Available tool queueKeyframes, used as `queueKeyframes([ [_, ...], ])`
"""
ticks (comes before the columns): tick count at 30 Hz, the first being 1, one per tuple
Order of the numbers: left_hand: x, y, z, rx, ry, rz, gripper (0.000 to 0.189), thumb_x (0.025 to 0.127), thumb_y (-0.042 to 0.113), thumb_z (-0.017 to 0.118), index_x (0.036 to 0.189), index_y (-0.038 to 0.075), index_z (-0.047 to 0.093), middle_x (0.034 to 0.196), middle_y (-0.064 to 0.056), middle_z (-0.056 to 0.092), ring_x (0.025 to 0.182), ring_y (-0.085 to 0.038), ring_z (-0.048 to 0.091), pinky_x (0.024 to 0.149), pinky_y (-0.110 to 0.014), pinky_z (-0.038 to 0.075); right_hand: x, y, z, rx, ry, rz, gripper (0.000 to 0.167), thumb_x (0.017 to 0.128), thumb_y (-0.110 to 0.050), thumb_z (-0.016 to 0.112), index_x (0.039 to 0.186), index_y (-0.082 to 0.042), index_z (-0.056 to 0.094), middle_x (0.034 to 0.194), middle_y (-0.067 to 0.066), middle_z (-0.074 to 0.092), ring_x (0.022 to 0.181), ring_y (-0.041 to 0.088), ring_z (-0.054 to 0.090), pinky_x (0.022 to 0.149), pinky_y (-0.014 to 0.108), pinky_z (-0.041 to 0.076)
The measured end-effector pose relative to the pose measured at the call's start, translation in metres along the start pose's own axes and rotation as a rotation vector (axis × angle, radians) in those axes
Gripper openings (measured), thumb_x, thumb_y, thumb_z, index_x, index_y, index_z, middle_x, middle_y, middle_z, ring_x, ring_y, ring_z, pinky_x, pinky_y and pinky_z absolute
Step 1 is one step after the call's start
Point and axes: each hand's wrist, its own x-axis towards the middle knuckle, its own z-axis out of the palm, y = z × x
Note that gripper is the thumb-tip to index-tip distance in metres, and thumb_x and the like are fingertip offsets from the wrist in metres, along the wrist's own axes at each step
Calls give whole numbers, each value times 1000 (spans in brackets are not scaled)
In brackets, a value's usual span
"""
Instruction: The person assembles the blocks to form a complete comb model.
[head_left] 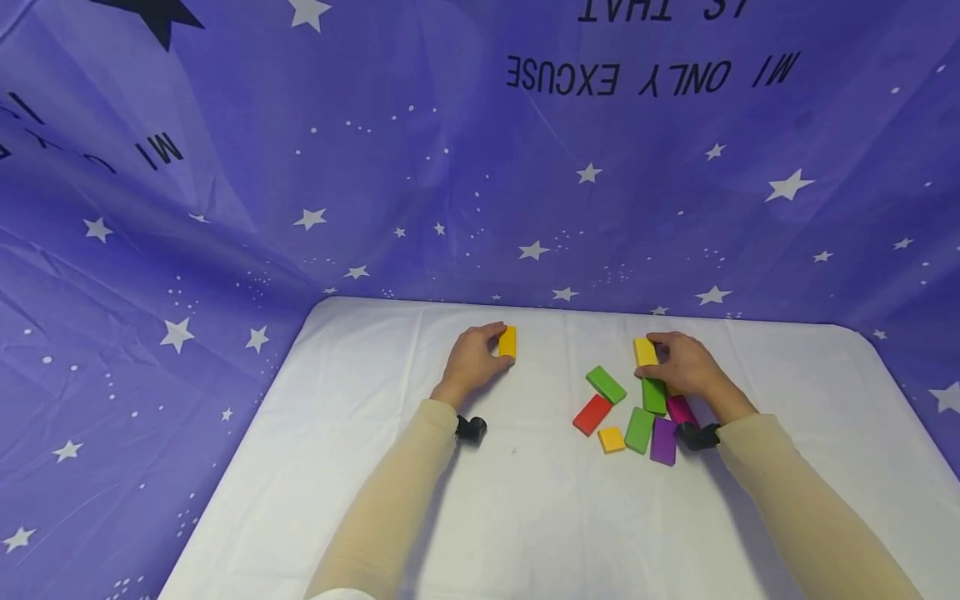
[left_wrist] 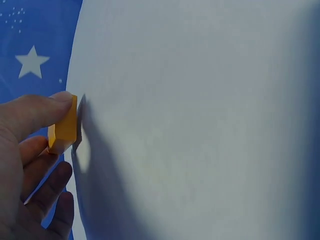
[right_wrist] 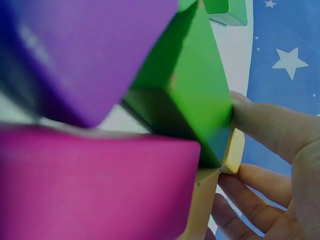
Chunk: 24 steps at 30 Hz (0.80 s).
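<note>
Below centre, my left hand (head_left: 472, 357) pinches a yellow block (head_left: 507, 341)! Lower right, my right hand (head_left: 686, 363) pinches a second yellow block (head_left: 644, 351).

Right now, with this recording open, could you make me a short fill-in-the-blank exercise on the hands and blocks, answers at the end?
The left hand pinches a block colored ____.
Between the shortest block and the purple block lies a ____ block.
The red block lies nearer the ____ hand.
The backdrop is printed with five-pointed ____.

Missing words: yellow; green; right; stars.
</note>
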Motion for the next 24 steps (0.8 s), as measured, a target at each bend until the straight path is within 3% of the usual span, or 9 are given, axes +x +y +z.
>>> queueKeyframes([
  [5, -1, -11, -6, -10, -7, -6, 61, 81, 23, 84, 137, 10, 63, 137, -4, 63, 127, -27, 57, 112, -37, 40, -1, 0, 0, 0, 4, -5, 78, 87, -31, 78, 143, 12, 45, 136, 35, 51, 122, 49, 47, 107, 65, 36],
  [14, -1, -23, -18, -25, -37, -15, 63, 82, 21, 84, 139, 8, 61, 133, -8, 66, 120, -24, 62, 108, -37, 45, -1, 1, -1, -8, 1, 9, 80, 87, -34, 78, 144, 11, 45, 135, 34, 51, 115, 45, 49, 106, 65, 38],
  [24, -2, -28, -26, -27, -77, 6, 61, 83, 23, 83, 138, 7, 62, 137, -6, 63, 128, -26, 57, 113, -38, 39, -1, 1, 0, -3, -3, 16, 80, 87, -35, 79, 144, 10, 45, 131, 33, 53, 105, 40, 49, 102, 62, 43],
])
